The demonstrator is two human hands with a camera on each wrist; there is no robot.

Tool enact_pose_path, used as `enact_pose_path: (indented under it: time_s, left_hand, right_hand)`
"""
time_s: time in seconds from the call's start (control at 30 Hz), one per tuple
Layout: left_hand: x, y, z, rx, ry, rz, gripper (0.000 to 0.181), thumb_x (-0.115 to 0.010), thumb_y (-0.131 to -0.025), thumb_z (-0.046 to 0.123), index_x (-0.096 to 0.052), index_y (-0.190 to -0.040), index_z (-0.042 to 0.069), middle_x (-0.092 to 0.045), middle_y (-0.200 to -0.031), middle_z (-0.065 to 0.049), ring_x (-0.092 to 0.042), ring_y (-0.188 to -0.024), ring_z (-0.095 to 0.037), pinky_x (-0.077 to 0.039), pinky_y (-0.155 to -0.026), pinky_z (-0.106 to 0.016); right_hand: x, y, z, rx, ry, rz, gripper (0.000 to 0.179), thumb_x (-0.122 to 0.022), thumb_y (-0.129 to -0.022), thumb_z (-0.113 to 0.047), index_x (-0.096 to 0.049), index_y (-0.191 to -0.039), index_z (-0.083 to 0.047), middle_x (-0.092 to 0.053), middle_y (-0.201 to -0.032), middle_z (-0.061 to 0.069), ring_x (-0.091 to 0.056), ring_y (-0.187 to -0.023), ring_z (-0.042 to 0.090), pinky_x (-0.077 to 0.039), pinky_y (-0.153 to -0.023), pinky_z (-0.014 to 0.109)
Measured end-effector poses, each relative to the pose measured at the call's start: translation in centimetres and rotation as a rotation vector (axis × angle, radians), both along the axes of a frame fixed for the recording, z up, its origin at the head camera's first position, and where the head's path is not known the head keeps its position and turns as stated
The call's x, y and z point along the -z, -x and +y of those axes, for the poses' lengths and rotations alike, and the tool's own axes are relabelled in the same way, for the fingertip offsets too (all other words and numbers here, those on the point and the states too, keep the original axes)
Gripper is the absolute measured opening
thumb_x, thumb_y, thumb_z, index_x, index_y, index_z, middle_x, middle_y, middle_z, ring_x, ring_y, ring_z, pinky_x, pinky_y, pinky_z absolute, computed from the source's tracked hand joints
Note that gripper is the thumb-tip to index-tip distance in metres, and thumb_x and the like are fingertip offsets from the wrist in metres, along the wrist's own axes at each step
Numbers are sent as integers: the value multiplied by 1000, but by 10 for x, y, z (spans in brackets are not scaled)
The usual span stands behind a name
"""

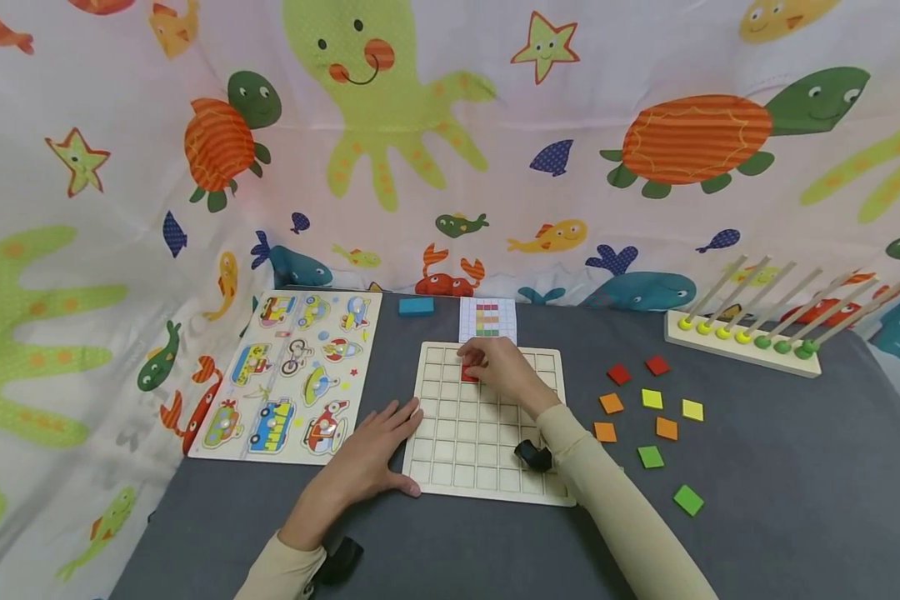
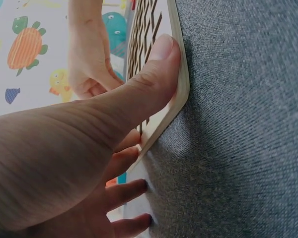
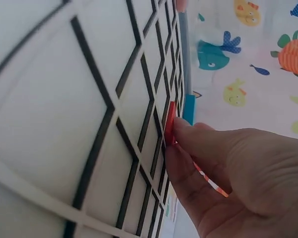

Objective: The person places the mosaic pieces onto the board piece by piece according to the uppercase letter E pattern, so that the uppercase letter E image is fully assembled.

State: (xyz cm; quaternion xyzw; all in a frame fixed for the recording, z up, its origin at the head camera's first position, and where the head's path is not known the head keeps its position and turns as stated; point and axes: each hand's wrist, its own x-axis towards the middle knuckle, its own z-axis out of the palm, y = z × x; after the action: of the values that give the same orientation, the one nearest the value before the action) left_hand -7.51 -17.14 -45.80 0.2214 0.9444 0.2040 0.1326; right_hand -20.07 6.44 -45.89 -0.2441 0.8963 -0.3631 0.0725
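A pale wooden grid board (image 1: 465,478) with rows of square cells lies on the grey table. Near its far left part, my right hand (image 1: 498,367) pinches a small red square tile (image 3: 170,124) between thumb and fingertips, at the cells' surface. Whether the tile sits fully in a cell cannot be told. My left hand (image 1: 371,450) rests along the board's left edge with fingers extended; in the left wrist view its thumb (image 2: 161,59) lies on the board's rim. A card with a coloured grid pattern (image 1: 487,320) lies just beyond the board, partly behind my right hand.
Loose red, orange, yellow and green tiles (image 1: 651,457) lie right of the board. Left stands a picture puzzle board (image 1: 285,379) with vehicles. A blue block (image 1: 416,307) is at the back. A peg stand with beads (image 1: 742,343) stands back right, before a patterned cloth (image 1: 450,100).
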Motion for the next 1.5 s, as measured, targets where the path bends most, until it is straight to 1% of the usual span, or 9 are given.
enact_pose_path:
  time_s: [0.17,0.3,0.5,0.63,0.9,1.1,1.2,1.27,1.5]
  left_hand:
    - [0,-1,-1,-4,-7,-6,104,-87,-66,43,-39,-150,5,-28,-159,-10,-23,-146,-38,-21,-116,-58]
    - [1,-2,-3,-1,-7,-8,104,-86,-67,43,-38,-151,6,-28,-160,-9,-22,-146,-37,-20,-116,-58]
    - [1,-2,-5,-1,-11,-6,104,-87,-66,43,-39,-150,6,-28,-159,-9,-23,-146,-37,-20,-117,-57]
    - [0,-3,-7,-7,-24,2,104,-87,-66,42,-39,-150,4,-29,-159,-11,-24,-146,-38,-20,-116,-57]
    - [1,-4,-9,-17,-29,7,104,-87,-66,42,-38,-151,6,-28,-159,-9,-23,-146,-37,-18,-118,-56]
    - [2,-2,-5,-28,-23,-2,104,-87,-66,42,-39,-151,7,-28,-160,-7,-22,-147,-35,-17,-118,-55]
    - [4,-1,-4,-26,-25,-6,104,-88,-66,42,-38,-151,7,-28,-160,-6,-22,-147,-34,-17,-118,-54]
    - [4,-1,-2,-21,-30,-4,104,-87,-67,42,-38,-151,7,-28,-160,-7,-22,-147,-35,-17,-118,-54]
    - [4,-2,-1,-22,-32,6,104,-88,-66,41,-38,-151,7,-29,-159,-7,-23,-147,-35,-17,-118,-55]
  right_hand:
    - [1,-4,-1,3,8,-6,22,-71,-88,-4,-71,-110,-3,-69,-93,4,-63,-84,15,-55,-78,30]
    - [-8,-9,9,6,40,-17,21,-68,-93,-9,-71,-112,-4,-70,-101,5,-63,-91,17,-55,-80,32]
    - [-31,-12,55,27,88,36,23,-65,-94,-8,-70,-115,-1,-71,-106,12,-66,-95,23,-57,-82,39]
    - [-37,-12,96,101,50,61,24,-64,-94,-5,-68,-117,0,-70,-107,13,-66,-95,25,-56,-84,43]
    - [-31,-13,181,258,-95,47,27,-62,-96,-8,-65,-121,2,-68,-110,21,-64,-98,35,-54,-86,52]
    - [-18,-18,226,407,-169,21,33,-66,-94,-13,-63,-121,6,-66,-111,28,-63,-99,42,-53,-81,55]
    - [-11,-20,237,501,-195,-10,39,-69,-93,-17,-61,-121,9,-65,-110,30,-63,-96,42,-52,-80,54]
    - [-7,-21,241,533,-196,-21,41,-70,-91,-19,-61,-120,9,-66,-109,30,-63,-93,41,-52,-78,53]
    - [-7,-20,237,523,-178,-48,37,-73,-88,-8,-62,-118,10,-67,-106,29,-64,-92,39,-53,-80,52]
